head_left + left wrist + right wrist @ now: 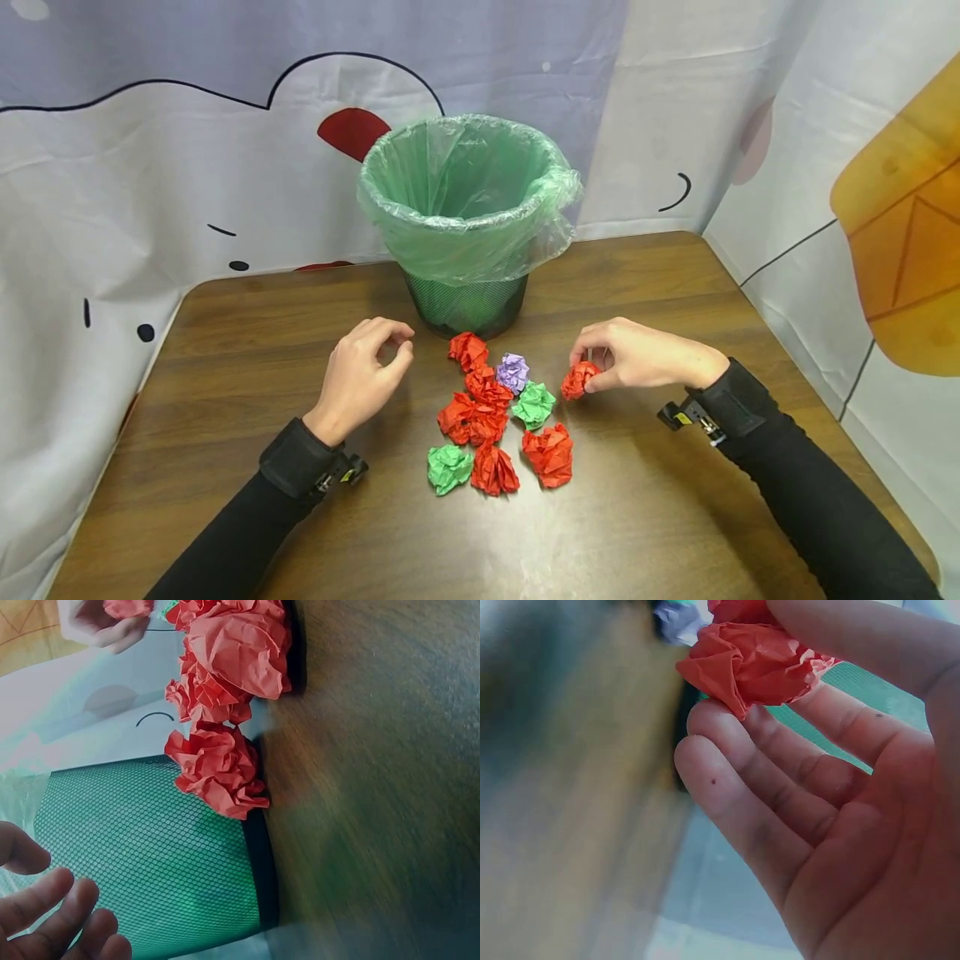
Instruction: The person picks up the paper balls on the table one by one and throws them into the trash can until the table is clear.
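Your black sleeves (240, 525) are nearest. In front of the bin (465, 304) lie crumpled paper balls (551, 456). Left-front of the bin, your left hand (360, 375) holds nothing, its fingers loosely curved, thumb apart. Right-front of it, your right hand (637, 354) pinches a red paper ball (577, 382) between thumb and fingers. It should be light, soft, hardly slippery; hold its middle gently, for squeezing may flatten it.

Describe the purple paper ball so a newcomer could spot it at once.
Find the green-lined bin at the far side of the table. In front of its base, the purple paper ball has red balls on its left and a green ball nearer the viewer. It alone is purple; its neighbours are red or green.
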Tool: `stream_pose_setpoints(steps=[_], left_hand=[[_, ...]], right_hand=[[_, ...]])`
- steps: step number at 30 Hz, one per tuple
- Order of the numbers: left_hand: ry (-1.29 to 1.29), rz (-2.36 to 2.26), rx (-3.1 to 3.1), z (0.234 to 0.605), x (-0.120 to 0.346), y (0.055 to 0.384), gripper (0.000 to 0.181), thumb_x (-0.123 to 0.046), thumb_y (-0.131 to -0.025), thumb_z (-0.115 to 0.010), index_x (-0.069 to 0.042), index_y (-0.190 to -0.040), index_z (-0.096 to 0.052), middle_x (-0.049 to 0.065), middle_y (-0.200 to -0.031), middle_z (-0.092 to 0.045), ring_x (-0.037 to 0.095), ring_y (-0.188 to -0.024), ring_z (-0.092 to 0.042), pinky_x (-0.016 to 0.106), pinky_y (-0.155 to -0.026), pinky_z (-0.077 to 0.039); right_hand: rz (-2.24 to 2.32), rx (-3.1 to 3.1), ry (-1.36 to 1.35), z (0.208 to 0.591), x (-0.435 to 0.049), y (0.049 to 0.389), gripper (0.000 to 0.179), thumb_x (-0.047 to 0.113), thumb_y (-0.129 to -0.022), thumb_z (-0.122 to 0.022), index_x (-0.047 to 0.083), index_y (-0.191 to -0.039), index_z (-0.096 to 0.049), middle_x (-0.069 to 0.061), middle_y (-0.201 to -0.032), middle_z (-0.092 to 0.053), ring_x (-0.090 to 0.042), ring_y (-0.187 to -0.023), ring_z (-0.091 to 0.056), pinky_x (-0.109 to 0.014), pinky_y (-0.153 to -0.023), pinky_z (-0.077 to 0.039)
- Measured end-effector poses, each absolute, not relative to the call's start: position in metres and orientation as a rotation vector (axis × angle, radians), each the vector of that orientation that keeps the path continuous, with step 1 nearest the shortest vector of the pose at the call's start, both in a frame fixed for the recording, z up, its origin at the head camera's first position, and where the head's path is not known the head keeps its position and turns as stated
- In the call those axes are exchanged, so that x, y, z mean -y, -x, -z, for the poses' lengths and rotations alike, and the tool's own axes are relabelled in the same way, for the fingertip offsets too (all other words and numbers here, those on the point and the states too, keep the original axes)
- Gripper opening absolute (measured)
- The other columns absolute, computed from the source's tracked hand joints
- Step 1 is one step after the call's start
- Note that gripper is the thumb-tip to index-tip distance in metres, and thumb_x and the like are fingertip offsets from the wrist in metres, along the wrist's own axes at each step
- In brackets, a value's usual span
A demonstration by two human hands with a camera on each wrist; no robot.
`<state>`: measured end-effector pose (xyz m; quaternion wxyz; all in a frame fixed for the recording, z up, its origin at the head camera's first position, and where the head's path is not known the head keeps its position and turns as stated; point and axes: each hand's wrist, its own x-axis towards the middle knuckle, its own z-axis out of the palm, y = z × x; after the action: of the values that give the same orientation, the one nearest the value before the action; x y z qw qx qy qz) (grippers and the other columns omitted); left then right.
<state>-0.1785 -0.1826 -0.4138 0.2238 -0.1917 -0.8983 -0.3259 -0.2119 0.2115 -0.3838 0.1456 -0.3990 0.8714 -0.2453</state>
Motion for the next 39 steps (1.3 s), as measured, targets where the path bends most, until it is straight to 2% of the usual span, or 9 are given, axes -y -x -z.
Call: stream_pose_setpoints(steps=[6, 12, 17, 39], left_hand=[[0.524, 0.895, 2.487, 0.415, 0.184, 0.178, 0.011, -0.016, -0.091, -0.062, -0.018, -0.097, -0.071, -0.006, -0.089, -0.066, 0.015, -0.083, -0.06, 0.033, -0.072, -0.049], [0.519, 0.903, 2.489, 0.415, 0.186, 0.177, 0.01, -0.016, -0.091, -0.062, -0.018, -0.097, -0.071, -0.006, -0.089, -0.066, 0.018, -0.084, -0.063, 0.033, -0.073, -0.05], [0.514, 0.893, 2.486, 0.416, 0.188, 0.176, 0.01, -0.015, -0.091, -0.063, -0.018, -0.097, -0.071, -0.007, -0.089, -0.067, 0.013, -0.084, -0.061, 0.033, -0.073, -0.051], [0.519, 0.897, 2.507, 0.422, 0.19, 0.172, 0.011, -0.015, -0.09, -0.062, -0.018, -0.096, -0.071, -0.007, -0.088, -0.066, 0.015, -0.081, -0.061, 0.032, -0.071, -0.049]], right_hand=[[0.7, -2.573, 1.188, 0.345, -0.212, 0.214, 0.026, 0.016, -0.081, -0.083, 0.023, -0.101, -0.069, 0.012, -0.095, -0.064, -0.014, -0.079, -0.061, -0.029, -0.07, -0.053], [0.695, -2.62, 1.238, 0.311, -0.21, 0.217, 0.026, 0.014, -0.082, -0.083, 0.024, -0.101, -0.068, 0.014, -0.095, -0.063, -0.007, -0.081, -0.062, -0.03, -0.073, -0.056], [0.671, -2.658, 1.291, 0.288, -0.208, 0.219, 0.026, 0.013, -0.083, -0.082, 0.024, -0.101, -0.067, 0.016, -0.096, -0.063, -0.003, -0.081, -0.064, -0.028, -0.074, -0.056], [0.624, -2.895, 1.417, 0.2, -0.183, 0.245, 0.02, 0.015, -0.089, -0.075, 0.016, -0.108, -0.068, 0.012, -0.097, -0.068, -0.002, -0.084, -0.067, -0.016, -0.079, -0.051]])
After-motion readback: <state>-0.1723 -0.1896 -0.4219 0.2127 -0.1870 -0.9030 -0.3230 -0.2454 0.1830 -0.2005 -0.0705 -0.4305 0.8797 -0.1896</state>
